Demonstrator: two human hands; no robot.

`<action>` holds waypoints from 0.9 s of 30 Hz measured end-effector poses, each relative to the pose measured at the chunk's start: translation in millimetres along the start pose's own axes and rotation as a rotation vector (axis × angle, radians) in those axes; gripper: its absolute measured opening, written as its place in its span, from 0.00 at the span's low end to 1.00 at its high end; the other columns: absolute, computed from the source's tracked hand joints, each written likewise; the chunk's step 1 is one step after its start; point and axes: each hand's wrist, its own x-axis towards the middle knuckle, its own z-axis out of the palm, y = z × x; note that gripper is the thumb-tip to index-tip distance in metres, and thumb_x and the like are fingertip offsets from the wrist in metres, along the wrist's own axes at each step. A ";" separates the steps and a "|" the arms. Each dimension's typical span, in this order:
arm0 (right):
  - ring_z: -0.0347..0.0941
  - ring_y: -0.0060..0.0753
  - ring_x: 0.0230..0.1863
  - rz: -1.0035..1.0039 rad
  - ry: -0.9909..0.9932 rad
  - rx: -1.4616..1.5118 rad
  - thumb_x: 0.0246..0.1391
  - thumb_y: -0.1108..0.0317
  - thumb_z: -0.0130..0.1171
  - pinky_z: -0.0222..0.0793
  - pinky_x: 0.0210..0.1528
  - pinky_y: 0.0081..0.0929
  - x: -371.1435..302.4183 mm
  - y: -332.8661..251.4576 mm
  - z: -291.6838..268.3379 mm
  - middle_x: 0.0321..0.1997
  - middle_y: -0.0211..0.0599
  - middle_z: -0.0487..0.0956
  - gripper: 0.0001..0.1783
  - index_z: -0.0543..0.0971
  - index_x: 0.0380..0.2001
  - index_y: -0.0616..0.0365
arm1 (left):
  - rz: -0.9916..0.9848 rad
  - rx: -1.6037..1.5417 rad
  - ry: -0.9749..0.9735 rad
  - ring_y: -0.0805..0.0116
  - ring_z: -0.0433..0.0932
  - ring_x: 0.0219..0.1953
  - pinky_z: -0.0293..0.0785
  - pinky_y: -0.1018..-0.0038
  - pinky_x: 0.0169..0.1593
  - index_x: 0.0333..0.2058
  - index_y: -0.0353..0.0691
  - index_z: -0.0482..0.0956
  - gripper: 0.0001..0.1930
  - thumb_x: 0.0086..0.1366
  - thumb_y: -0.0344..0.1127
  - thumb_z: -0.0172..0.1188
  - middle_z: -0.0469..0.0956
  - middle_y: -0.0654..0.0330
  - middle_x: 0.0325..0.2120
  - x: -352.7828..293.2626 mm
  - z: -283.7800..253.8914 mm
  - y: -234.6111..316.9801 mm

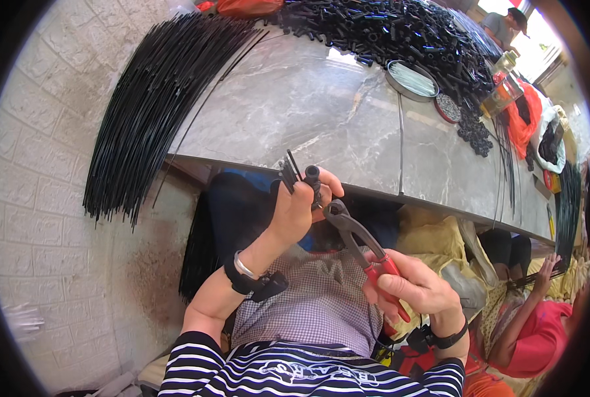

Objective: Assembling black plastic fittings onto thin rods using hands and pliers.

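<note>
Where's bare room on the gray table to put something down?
The biggest bare patch on the gray table is between the long black rods and the round tin. A smaller one lies in front of the tin, left of loose rods. Black tubes crowd the far side, a red bag the right.

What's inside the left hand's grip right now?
The left hand holds thin dark rods, their ends sticking up, and a black tubular piece beside them. The rods' lower parts are covered by the hand.
</note>
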 end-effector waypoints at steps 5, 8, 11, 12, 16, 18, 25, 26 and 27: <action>0.66 0.17 0.17 0.002 0.035 -0.033 0.65 0.65 0.45 0.64 0.17 0.16 -0.8 -3.7 1.0 0.27 0.32 0.71 0.19 0.63 0.53 0.67 | -0.006 0.028 0.000 0.88 0.57 0.11 0.49 0.87 0.16 0.34 0.31 0.75 0.49 0.52 0.81 0.34 0.70 0.70 0.13 1.3 4.3 4.0; 0.64 0.16 0.14 0.083 0.060 -0.110 0.65 0.66 0.45 0.62 0.15 0.16 0.9 -9.9 -0.2 0.22 0.29 0.70 0.15 0.65 0.50 0.65 | -0.019 0.049 0.032 0.88 0.57 0.12 0.49 0.87 0.16 0.34 0.31 0.76 0.49 0.53 0.81 0.33 0.70 0.70 0.13 2.3 7.9 5.0; 0.62 0.14 0.12 0.098 0.083 -0.176 0.64 0.67 0.45 0.59 0.14 0.15 1.4 -7.4 3.1 0.18 0.25 0.68 0.13 0.66 0.47 0.63 | -0.035 0.048 0.032 0.88 0.58 0.12 0.49 0.87 0.16 0.33 0.30 0.77 0.49 0.54 0.80 0.33 0.69 0.71 0.13 2.5 8.5 6.9; 0.62 0.14 0.12 0.099 0.085 -0.177 0.64 0.67 0.45 0.59 0.14 0.15 2.0 -8.3 3.5 0.18 0.25 0.68 0.13 0.66 0.47 0.63 | -0.051 0.028 0.012 0.88 0.58 0.12 0.49 0.87 0.16 0.32 0.30 0.78 0.49 0.55 0.80 0.33 0.69 0.71 0.13 3.1 8.2 6.7; 0.69 0.30 0.17 0.057 0.180 -0.452 0.62 0.68 0.47 0.64 0.20 0.28 8.0 -9.0 10.0 0.20 0.37 0.72 0.15 0.65 0.48 0.66 | -0.072 0.052 0.014 0.87 0.56 0.11 0.48 0.86 0.16 0.32 0.28 0.77 0.49 0.57 0.78 0.33 0.66 0.71 0.10 9.4 8.9 6.5; 0.72 0.40 0.19 -0.010 0.236 -0.614 0.61 0.69 0.48 0.66 0.23 0.34 13.3 -5.5 15.7 0.21 0.43 0.74 0.16 0.64 0.49 0.68 | -0.060 0.055 0.055 0.87 0.56 0.11 0.47 0.86 0.16 0.32 0.28 0.77 0.48 0.58 0.78 0.33 0.66 0.72 0.10 10.0 10.8 6.0; 0.75 0.58 0.30 -0.118 0.378 -0.737 0.59 0.69 0.49 0.68 0.33 0.42 29.7 9.6 18.3 0.28 0.57 0.75 0.21 0.62 0.52 0.69 | -0.093 -0.165 0.110 0.86 0.52 0.11 0.48 0.85 0.16 0.34 0.29 0.74 0.43 0.61 0.73 0.36 0.57 0.74 0.09 17.8 7.0 0.4; 0.74 0.57 0.33 -0.209 0.366 -0.734 0.59 0.69 0.50 0.68 0.35 0.41 31.1 6.9 14.8 0.31 0.56 0.76 0.20 0.64 0.52 0.68 | -0.098 -0.176 0.132 0.85 0.52 0.11 0.49 0.85 0.16 0.36 0.29 0.73 0.42 0.62 0.73 0.36 0.57 0.74 0.09 18.5 5.2 3.3; 0.74 0.56 0.35 -0.297 0.356 -0.727 0.58 0.69 0.51 0.69 0.38 0.41 32.9 6.0 9.5 0.34 0.56 0.76 0.20 0.65 0.51 0.66 | -0.107 -0.188 0.153 0.85 0.52 0.11 0.49 0.85 0.17 0.38 0.30 0.73 0.42 0.62 0.72 0.36 0.56 0.73 0.09 18.3 4.3 4.8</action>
